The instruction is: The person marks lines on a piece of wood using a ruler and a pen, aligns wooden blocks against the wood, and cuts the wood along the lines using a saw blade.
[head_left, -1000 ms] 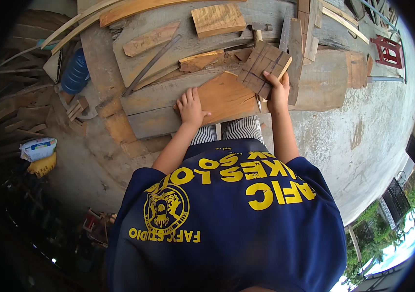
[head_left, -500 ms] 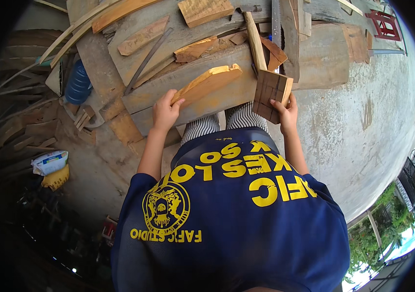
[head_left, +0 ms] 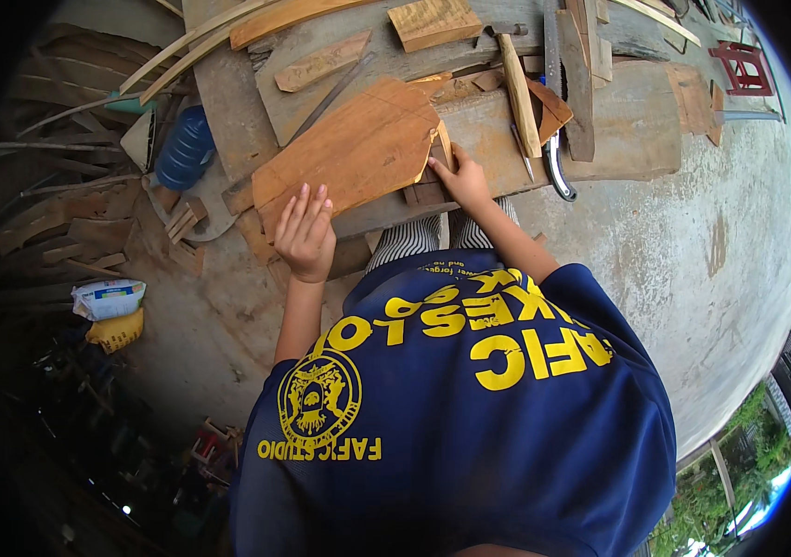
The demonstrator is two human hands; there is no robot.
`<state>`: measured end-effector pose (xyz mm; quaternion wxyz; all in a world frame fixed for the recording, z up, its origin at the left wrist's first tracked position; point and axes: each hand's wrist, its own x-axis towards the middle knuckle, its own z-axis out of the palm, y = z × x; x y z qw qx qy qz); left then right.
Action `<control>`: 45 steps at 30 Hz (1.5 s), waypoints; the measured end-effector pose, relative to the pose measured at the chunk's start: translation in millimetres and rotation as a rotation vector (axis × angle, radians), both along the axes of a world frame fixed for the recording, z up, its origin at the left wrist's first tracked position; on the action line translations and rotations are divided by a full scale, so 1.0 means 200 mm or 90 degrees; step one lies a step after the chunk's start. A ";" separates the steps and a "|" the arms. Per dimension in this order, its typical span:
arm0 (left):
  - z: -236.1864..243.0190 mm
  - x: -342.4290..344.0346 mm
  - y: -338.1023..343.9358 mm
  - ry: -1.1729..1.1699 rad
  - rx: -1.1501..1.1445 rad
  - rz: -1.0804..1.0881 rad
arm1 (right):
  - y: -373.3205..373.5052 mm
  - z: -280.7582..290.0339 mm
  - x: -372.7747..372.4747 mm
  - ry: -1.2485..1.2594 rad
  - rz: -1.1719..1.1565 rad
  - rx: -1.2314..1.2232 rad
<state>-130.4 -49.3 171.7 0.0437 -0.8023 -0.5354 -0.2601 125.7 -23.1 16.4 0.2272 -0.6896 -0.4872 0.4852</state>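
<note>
A large orange-brown board (head_left: 349,153) with angled corners lies slanted over the weathered plank bench (head_left: 632,121). My left hand (head_left: 304,237) rests on the board's left end, fingers straight and slightly apart, thumb hidden. At the board's right end, my right hand (head_left: 459,178) is closed on a darker wooden block (head_left: 425,193), partly hidden beneath the board. Just right of this hand are a hammer (head_left: 521,102) with a pale wooden handle, a thin pointed tool (head_left: 524,160) and a saw with a curved grey-and-black handle (head_left: 561,174).
Loose offcuts (head_left: 433,23), long strips and a metal bar lie across the back. At left are a blue plastic jug (head_left: 182,148), scrap wood (head_left: 80,223) and stacked sacks (head_left: 112,311) on the concrete floor (head_left: 674,278). A red stool (head_left: 744,70) stands at back right.
The orange board, edge-on half a second ago, now shows its broad face, over the darker block. My right hand has moved left with that block; my left hand's fingers have straightened.
</note>
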 end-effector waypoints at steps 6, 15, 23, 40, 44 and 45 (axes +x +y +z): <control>-0.06 0.03 -0.06 -0.020 0.005 -0.061 | -0.08 0.03 0.12 0.021 -0.078 0.026; -0.05 0.14 -0.07 -0.130 -0.056 -0.109 | -0.15 0.41 0.22 -0.113 -0.041 0.369; -0.04 0.18 -0.08 -0.109 -0.004 -0.220 | -0.25 0.34 0.34 -0.006 -0.091 0.289; -0.41 0.25 -0.21 -0.091 -0.155 -0.332 | -0.36 0.09 0.40 -0.065 -0.128 0.166; -0.23 0.22 -0.11 -0.170 -0.305 -0.248 | -0.29 0.20 0.43 0.091 -0.134 0.196; -0.16 0.23 -0.06 -0.168 -0.446 -0.167 | -0.27 0.21 0.46 0.122 -0.132 0.150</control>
